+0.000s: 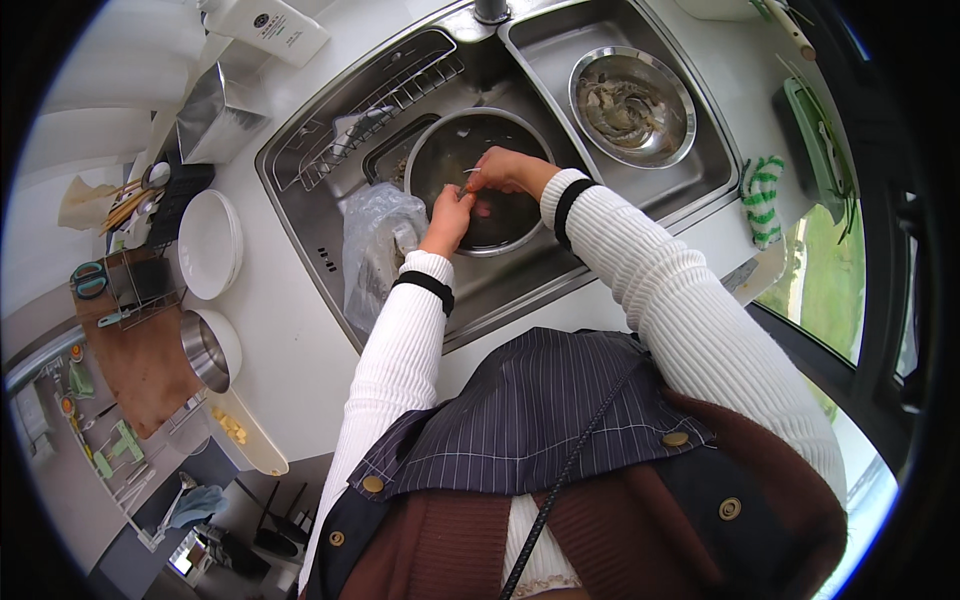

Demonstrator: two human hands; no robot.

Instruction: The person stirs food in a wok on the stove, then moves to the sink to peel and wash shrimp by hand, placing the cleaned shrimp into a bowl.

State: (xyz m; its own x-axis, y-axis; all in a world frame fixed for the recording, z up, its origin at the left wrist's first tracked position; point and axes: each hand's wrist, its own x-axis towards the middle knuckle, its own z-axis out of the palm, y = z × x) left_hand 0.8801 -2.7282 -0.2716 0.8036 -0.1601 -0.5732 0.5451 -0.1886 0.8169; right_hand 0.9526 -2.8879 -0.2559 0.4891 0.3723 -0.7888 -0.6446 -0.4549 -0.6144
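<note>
Both my hands meet above a large round metal basin [417, 142] of dark water in the left sink compartment. My left hand [448, 220] pinches a small greyish shrimp [462, 193], mostly hidden by the fingers. In my right hand [508, 171], a thin white pick [472, 170] sticks out between the fingertips, close to the left fingers. A clear plastic bag [375, 236] with greyish contents lies left of the basin, beside my left wrist. Several raw shrimp [626, 111] rest in a shiny metal bowl [688, 135] in the right compartment.
A wire rack [405, 86] hangs along the sink's left side, near the faucet [491, 10]. White plates [210, 244] and a metal-lined bowl [210, 351] stand on the left counter. On the right lie a green-striped cloth [763, 202] and a green tray [810, 142] with a knife.
</note>
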